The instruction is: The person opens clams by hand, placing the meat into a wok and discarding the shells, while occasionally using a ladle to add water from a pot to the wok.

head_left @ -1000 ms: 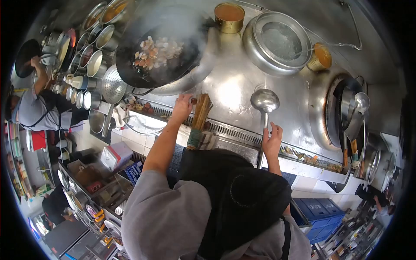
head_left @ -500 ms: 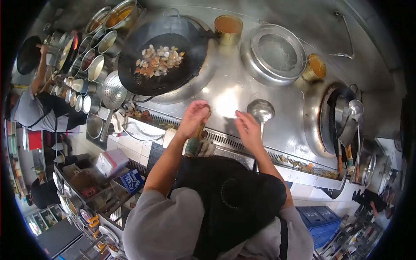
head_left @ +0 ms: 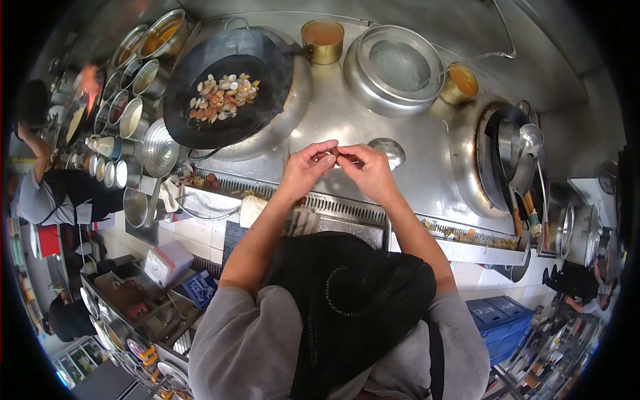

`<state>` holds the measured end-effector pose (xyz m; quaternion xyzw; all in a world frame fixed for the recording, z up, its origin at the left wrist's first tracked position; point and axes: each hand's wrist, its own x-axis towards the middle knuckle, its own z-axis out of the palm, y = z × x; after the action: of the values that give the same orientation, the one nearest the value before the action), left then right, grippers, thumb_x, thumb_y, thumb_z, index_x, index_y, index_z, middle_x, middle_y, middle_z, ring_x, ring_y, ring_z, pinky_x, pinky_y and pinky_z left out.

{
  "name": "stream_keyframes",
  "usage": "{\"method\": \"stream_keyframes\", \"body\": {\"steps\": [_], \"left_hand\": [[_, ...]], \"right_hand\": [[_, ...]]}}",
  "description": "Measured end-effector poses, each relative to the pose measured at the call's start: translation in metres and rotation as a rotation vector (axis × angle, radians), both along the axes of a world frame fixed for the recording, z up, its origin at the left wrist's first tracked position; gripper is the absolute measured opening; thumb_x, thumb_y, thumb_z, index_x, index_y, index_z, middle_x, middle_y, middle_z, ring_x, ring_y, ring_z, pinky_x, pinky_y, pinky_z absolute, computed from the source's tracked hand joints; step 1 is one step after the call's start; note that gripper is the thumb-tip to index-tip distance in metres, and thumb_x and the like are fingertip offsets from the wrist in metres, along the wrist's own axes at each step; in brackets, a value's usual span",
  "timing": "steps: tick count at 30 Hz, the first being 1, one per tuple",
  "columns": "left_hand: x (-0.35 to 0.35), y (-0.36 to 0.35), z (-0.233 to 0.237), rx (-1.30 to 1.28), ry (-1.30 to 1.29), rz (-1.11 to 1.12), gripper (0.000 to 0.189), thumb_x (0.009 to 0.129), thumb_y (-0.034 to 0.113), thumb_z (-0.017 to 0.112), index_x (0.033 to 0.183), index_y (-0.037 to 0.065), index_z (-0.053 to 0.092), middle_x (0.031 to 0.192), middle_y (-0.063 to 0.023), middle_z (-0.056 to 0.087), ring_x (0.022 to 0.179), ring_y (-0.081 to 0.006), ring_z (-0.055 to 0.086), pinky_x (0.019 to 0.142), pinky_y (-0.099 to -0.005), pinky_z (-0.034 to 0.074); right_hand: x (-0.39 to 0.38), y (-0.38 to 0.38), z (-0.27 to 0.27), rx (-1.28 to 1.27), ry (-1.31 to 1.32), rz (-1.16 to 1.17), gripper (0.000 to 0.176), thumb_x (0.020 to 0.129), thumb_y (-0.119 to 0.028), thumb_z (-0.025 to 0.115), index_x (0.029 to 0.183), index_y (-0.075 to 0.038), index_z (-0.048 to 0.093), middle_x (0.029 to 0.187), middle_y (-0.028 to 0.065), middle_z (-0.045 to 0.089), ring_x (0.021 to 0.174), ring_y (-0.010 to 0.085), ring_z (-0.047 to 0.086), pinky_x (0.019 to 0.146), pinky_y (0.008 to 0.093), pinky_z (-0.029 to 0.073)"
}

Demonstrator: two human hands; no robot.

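Above the steel counter [head_left: 333, 127] my two hands meet at the fingertips. My left hand [head_left: 310, 170] and my right hand [head_left: 371, 172] both pinch a small brown piece [head_left: 335, 153] that looks like a clam; the fingers partly hide it. Up and to the left, a black wok [head_left: 183, 127] holds a heap of open clams [head_left: 223, 98]. Just beyond my right hand rests the bowl of a ladle [head_left: 392, 151], its handle covered by my right hand and forearm.
A lidded steel pot [head_left: 365, 87] stands at the back between two open cans, one upright [head_left: 323, 50], one tilted [head_left: 460, 83]. Left are a perforated skimmer [head_left: 161, 148] and several seasoning pots. Right is another burner [head_left: 470, 160] holding pans. A co-worker [head_left: 60, 197] stands far left near flames.
My right hand has moved left to meet my left hand, and now both pinch the small brown piece. The view has shifted slightly; the clams stay in the wok.
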<state>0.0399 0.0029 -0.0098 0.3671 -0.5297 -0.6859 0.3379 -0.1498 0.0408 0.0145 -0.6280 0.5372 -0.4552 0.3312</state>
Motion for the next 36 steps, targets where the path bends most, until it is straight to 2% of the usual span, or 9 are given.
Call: {"method": "stream_keyframes", "body": {"steps": [8,18,23,28,34,36], "left_hand": [[0.001,0.004,0.011,-0.096,-0.052,0.011,0.036,0.099,0.014,0.064,0.134,0.005,0.061,0.116,-0.0026,0.069,0.097,-0.0086,0.061,0.078,-0.0244,0.05],[0.002,0.01,0.01,-0.068,-0.006,0.022,0.035,0.098,0.01,0.064,0.132,0.004,0.063,0.111,-0.0031,0.069,0.095,-0.0088,0.062,0.078,-0.0243,0.05],[0.002,0.011,-0.012,-0.117,-0.002,0.006,0.037,0.096,0.002,0.064,0.132,0.0,0.059,0.114,-0.0049,0.067,0.097,-0.0082,0.062,0.083,-0.0244,0.051],[0.001,0.017,-0.008,-0.138,-0.097,-0.003,0.035,0.095,-0.004,0.059,0.13,-0.002,0.057,0.111,-0.0044,0.066,0.098,-0.0079,0.061,0.085,-0.0235,0.051],[-0.006,0.019,-0.007,-0.17,-0.128,0.022,0.032,0.092,-0.005,0.058,0.124,-0.001,0.058,0.105,-0.0032,0.065,0.094,-0.0074,0.061,0.084,-0.0228,0.05],[-0.009,0.018,-0.008,-0.187,-0.16,0.031,0.03,0.091,-0.005,0.059,0.121,-0.001,0.058,0.104,-0.0031,0.065,0.092,-0.0074,0.06,0.083,-0.0227,0.05]], "right_hand": [[0.0,0.006,0.013,0.033,0.002,0.023,0.02,0.087,-0.007,0.072,0.105,0.001,0.071,0.1,0.0144,0.072,0.084,0.0236,0.074,0.072,0.0312,0.062],[-0.001,0.01,0.016,0.082,-0.01,0.067,0.019,0.087,-0.006,0.07,0.105,0.0,0.071,0.101,0.0143,0.072,0.086,0.0242,0.073,0.071,0.0323,0.061],[0.003,0.012,0.005,0.05,0.044,0.071,0.019,0.084,-0.004,0.07,0.103,0.0,0.07,0.099,0.0153,0.07,0.085,0.0267,0.071,0.071,0.0345,0.059],[0.006,0.016,0.003,0.044,0.063,0.077,0.018,0.083,-0.003,0.069,0.101,0.0,0.069,0.098,0.0157,0.069,0.084,0.0282,0.07,0.071,0.0357,0.058],[0.009,0.018,-0.01,-0.064,0.135,0.061,0.019,0.08,-0.002,0.069,0.099,0.0,0.064,0.094,0.0169,0.066,0.08,0.0331,0.068,0.069,0.0395,0.057],[0.012,0.019,-0.013,-0.198,0.282,0.015,0.028,0.078,-0.004,0.069,0.105,-0.003,0.062,0.096,0.0165,0.064,0.078,0.0357,0.068,0.067,0.0427,0.057]]}}
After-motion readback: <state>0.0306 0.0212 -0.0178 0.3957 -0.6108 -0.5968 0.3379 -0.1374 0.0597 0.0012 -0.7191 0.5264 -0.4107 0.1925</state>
